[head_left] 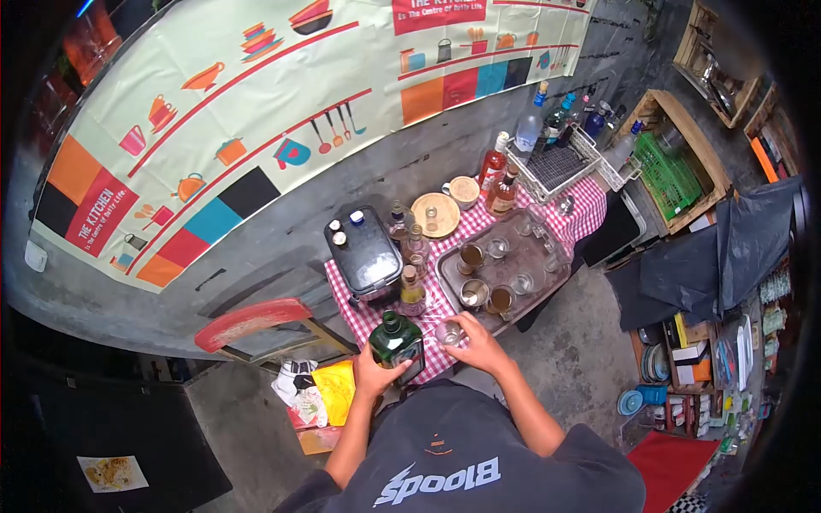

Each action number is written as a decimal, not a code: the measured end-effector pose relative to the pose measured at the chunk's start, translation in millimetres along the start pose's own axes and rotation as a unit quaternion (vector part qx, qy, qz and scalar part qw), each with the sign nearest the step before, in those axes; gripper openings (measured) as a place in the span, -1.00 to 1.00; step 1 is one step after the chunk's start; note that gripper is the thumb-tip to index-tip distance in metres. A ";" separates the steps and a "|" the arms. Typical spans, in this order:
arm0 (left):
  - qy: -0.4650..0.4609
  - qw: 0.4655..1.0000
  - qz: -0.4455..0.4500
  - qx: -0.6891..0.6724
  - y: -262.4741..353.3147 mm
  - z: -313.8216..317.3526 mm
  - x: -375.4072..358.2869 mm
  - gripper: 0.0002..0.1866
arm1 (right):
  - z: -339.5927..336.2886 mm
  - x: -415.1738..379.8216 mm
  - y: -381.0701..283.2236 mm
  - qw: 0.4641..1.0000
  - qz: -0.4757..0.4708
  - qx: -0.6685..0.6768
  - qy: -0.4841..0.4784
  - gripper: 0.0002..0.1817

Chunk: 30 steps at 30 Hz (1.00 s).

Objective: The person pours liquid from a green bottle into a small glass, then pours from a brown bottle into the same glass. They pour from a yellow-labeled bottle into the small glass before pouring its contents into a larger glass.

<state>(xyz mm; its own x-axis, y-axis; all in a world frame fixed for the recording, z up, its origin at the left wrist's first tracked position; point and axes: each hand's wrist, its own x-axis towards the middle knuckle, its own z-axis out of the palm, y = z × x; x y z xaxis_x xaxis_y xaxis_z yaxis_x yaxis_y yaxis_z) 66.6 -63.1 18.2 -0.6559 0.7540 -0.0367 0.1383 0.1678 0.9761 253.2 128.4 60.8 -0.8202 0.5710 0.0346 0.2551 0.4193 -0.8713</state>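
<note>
In the head view, a counter (590,205) draped in red-and-white checked cloth (438,362) stands beside a grey wall (304,209) above a bare floor (560,346). At its near edge, the person's left hand (376,372) grips a green bottle (392,338), while the right hand (477,344) grasps a small clear glass (448,333) just beside it. Farther back sit a black container (368,261) and a metal tray (532,263) bearing glasses and cups. On the wall, a poster (321,73) reads "THE KITCHEN Is The Centre Of Daily Life"; the dark shirt (513,436) says "Bloods." Bottle labels are too small to read.
</note>
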 end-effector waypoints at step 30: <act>-0.197 0.925 -0.048 0.322 212.7 91.5 34.6 -0.21 | -178.8 11.4 14.1 0.988 -0.109 0.061 -0.086 -0.40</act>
<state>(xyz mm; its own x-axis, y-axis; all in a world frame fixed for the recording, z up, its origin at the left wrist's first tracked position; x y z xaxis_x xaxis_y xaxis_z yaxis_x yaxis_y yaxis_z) 141.3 56.8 204.9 -0.3846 0.8674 -0.3156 0.5901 0.4940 0.6386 339.0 267.0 136.4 -0.9266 0.3430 0.1541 0.0071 0.4258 -0.9048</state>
